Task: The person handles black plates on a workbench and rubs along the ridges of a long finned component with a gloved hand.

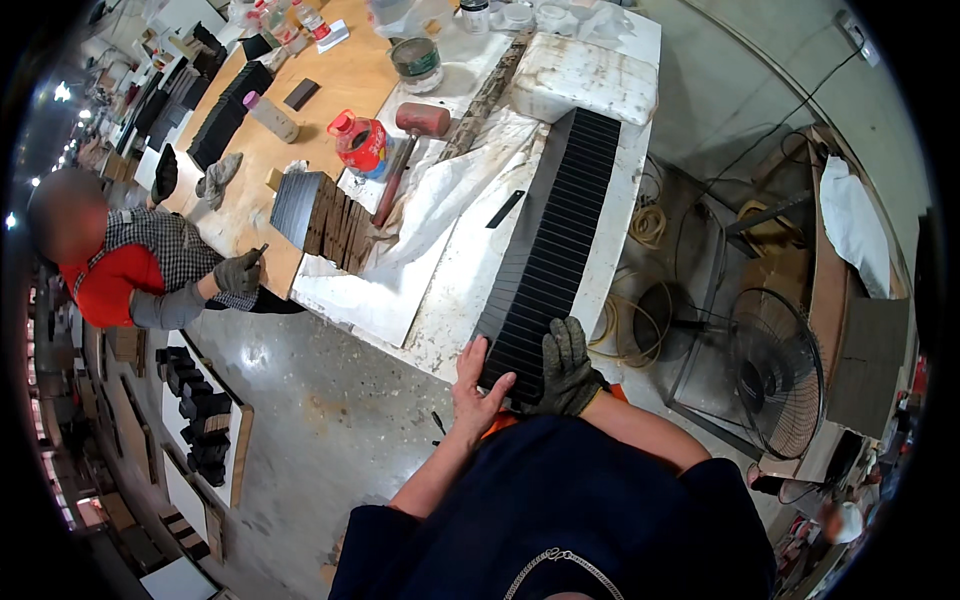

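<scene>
A long row of thin black strips (560,235), packed side by side, runs away from me along the white-topped table. My bare left hand (476,393) lies against the left side of its near end, fingers stretched and thumb apart at the end strips. On the opposite side, my right hand (567,368), in a dark grey-green work glove, rests its extended fingers along the row's right edge. Neither hand is wrapped round anything. A single black strip (506,209) lies left of the row, and the far end meets a stained white foam block (585,78).
Left of the row are a red-headed mallet (422,120), a red-labelled bottle (358,143) and a stack of boards (325,218). At the far left, a co-worker's gloved hand (238,272) holds a small dark piece. A fan (770,370) stands right of the table.
</scene>
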`<state>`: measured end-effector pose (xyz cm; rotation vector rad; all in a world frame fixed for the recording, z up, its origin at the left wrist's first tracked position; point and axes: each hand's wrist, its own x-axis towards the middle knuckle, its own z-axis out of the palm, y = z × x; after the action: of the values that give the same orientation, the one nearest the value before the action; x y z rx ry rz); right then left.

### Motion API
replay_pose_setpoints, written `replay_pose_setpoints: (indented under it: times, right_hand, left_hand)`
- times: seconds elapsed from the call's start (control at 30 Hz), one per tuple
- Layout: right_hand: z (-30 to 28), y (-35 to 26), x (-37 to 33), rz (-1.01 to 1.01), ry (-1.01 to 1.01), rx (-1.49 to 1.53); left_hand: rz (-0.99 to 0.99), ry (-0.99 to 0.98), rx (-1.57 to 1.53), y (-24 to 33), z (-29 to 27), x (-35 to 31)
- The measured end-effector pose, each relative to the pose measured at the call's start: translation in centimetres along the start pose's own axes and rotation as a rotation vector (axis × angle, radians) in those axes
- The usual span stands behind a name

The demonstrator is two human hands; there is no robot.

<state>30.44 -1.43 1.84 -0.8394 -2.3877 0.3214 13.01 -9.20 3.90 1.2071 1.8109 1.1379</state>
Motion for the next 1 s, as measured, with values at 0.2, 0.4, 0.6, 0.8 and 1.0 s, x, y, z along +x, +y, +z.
replay_pose_setpoints:
  times: [0.2,0.4,0.6,0.8,1.0]
  right_hand:
    - [0.0,0.1,0.1,0.013,0.024,-0.007]
    - [-1.1,-0.2,1.0,0.031,0.039,0.013]
    - [-2.1,1.2,0.4,-0.228,-0.073,-0.190]
    - [-6.0,-1.0,6.6,-0.083,-0.248,0.199]
    - [-5.3,-1.5,6.9,-0.092,-0.483,0.041]
  left_hand:
    - [0.002,-0.012,-0.007,0.2,0.1,0.0]
    - [0.005,-0.062,0.094,0.4,0.0,1.1]
    - [0.013,-0.102,0.216,1.1,-0.2,2.0]
    - [0.009,-0.130,0.282,0.5,0.1,2.5]
    - [-0.077,-0.123,0.145,0.4,-0.4,2.2]
